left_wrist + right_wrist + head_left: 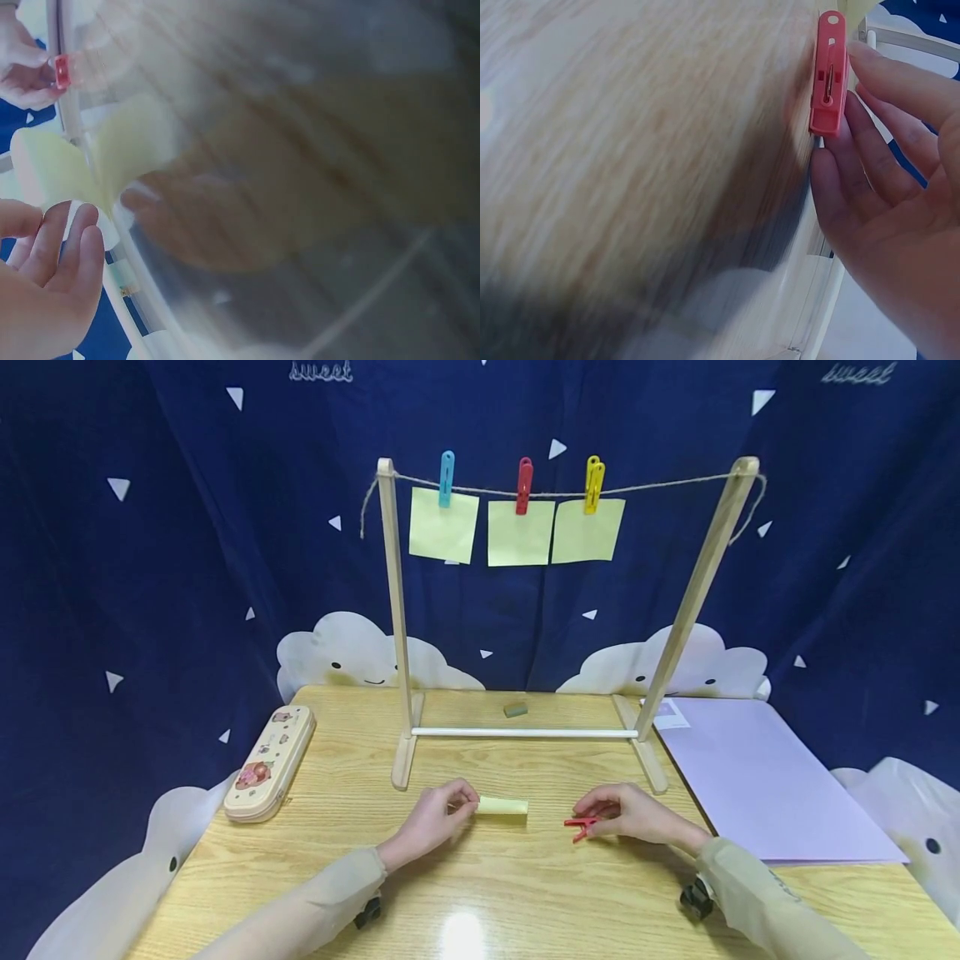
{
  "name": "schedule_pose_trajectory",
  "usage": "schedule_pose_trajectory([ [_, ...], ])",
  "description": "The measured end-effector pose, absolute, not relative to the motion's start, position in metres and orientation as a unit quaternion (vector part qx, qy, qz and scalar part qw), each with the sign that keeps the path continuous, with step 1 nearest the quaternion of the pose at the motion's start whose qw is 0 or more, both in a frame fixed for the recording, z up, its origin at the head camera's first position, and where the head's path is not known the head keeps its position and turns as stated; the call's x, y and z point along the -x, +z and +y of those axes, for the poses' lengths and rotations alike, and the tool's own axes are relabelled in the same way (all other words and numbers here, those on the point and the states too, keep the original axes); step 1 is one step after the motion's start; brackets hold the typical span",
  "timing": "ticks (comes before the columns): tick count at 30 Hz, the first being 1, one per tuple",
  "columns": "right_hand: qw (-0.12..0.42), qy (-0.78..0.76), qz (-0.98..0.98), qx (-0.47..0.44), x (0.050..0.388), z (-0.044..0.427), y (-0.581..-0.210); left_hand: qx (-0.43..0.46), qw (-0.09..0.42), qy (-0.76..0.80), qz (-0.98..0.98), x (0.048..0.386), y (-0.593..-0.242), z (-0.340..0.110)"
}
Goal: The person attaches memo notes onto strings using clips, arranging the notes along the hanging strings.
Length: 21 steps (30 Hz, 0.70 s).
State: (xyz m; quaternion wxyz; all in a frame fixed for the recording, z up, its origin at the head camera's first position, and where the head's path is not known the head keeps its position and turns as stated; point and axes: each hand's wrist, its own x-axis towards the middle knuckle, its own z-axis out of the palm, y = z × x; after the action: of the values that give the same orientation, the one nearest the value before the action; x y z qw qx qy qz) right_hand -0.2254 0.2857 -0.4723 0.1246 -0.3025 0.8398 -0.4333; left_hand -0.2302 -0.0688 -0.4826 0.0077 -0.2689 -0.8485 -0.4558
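Note:
My left hand (437,817) pinches the left edge of a pale yellow sticky note (503,807), seen almost edge-on just above the table. The same note (56,165) looks curved beyond the fingertips in the left wrist view. To its right, my right hand (630,814) holds a red clothespin (582,827) between thumb and fingers. In the right wrist view the clothespin (829,75) appears upright, its spring facing the camera. A gap separates the clothespin from the note.
A wooden frame (397,610) stands behind the hands, with a twine line (667,487) across its top. Three yellow notes hang there beneath blue, red and yellow clothespins (524,485). A pencil case (268,764) lies left, a purple folder (772,777) right, a small block (515,710) behind.

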Motion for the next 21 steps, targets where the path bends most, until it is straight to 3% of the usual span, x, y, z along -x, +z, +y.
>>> schedule_pose_trajectory([
  [12,0.108,-0.386,0.860,0.317,0.226,0.280,-0.474,0.226,0.031,-0.492,-0.840,0.231,-0.473,-0.070],
  [21,0.025,-0.246,0.885,0.393,0.223,0.265,-0.461,0.213,0.039,-0.505,-0.835,0.231,-0.470,-0.072],
])
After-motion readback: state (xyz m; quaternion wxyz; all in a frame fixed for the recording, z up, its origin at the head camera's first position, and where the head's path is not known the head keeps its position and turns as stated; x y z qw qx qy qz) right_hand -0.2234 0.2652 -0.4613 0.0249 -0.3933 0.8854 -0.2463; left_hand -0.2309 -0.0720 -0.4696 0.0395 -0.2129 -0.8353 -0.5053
